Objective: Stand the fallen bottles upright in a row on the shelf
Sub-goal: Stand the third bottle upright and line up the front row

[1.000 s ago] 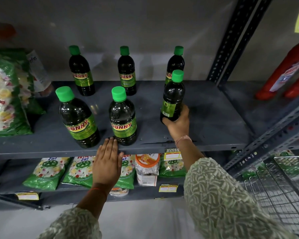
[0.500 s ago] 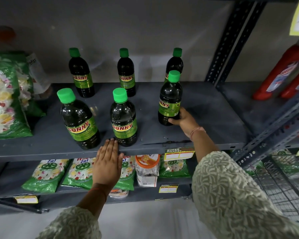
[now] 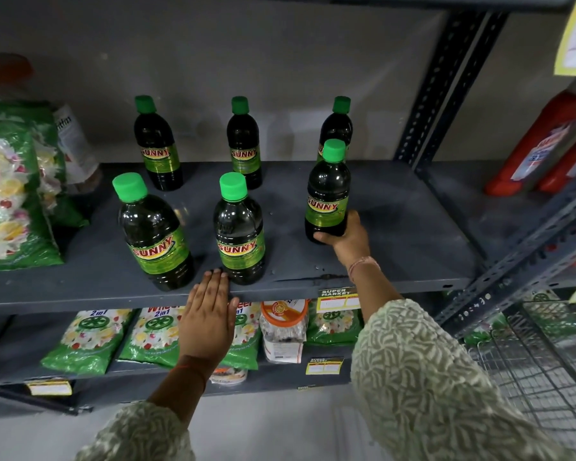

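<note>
Several dark bottles with green caps and SUNNY labels stand upright on the grey shelf. Three form a back row: back left bottle, back middle bottle, back right bottle. In front stand the front left bottle and front middle bottle. My right hand grips the base of the front right bottle, label facing me. My left hand lies flat with fingers together on the shelf's front edge, fingertips beside the front middle bottle.
Green detergent bags lean at the shelf's left end. Red bottles stand on the neighbouring shelf at right. The lower shelf holds green packets and a jar. A wire basket sits at lower right.
My right hand has turned the front right bottle so its label faces me and shifted it slightly back on the shelf. My left hand has stayed on the shelf edge.
</note>
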{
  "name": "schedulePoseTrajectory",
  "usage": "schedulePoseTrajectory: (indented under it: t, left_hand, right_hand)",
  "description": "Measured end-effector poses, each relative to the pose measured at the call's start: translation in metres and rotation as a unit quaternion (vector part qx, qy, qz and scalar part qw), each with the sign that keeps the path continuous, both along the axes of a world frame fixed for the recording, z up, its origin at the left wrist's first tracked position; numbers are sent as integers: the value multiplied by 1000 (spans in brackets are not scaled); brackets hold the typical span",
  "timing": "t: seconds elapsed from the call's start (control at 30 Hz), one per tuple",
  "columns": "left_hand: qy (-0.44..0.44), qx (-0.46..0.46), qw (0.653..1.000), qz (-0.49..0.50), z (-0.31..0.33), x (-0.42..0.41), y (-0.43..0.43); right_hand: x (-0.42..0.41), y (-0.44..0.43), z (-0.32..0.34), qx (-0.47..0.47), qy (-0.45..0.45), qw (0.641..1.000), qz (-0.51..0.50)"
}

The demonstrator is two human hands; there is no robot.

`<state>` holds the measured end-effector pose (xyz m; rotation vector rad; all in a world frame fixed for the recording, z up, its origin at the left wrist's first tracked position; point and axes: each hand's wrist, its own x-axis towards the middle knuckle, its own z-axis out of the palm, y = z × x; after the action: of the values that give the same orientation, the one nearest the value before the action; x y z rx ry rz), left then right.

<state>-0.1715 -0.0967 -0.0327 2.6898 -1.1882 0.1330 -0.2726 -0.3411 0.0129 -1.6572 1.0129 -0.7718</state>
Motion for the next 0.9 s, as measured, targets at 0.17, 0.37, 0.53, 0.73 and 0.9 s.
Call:
schedulePoseTrajectory:
  t: [0.17,0.37,0.53,0.73,0.9]
  left_hand:
    - [0,0,1000,1,2,-1,0]
    - [5,3,1000,-7,1,1,0]
    - [11,2,1000,-11,0,1,1]
    - [12,1,1000,-23,-2,3,1]
    - [13,-4,999,-32,2,2,2]
  right_hand:
    - [-4,-14,2,5,61,994,87]
    - [-3,-16,-2,12,65,992,110]
    - [4,-3,-2,26,16,997,74]
    - [5,16,1,-10,30,999,-6]
    - [-28,48,-1,-27,53,998,36]
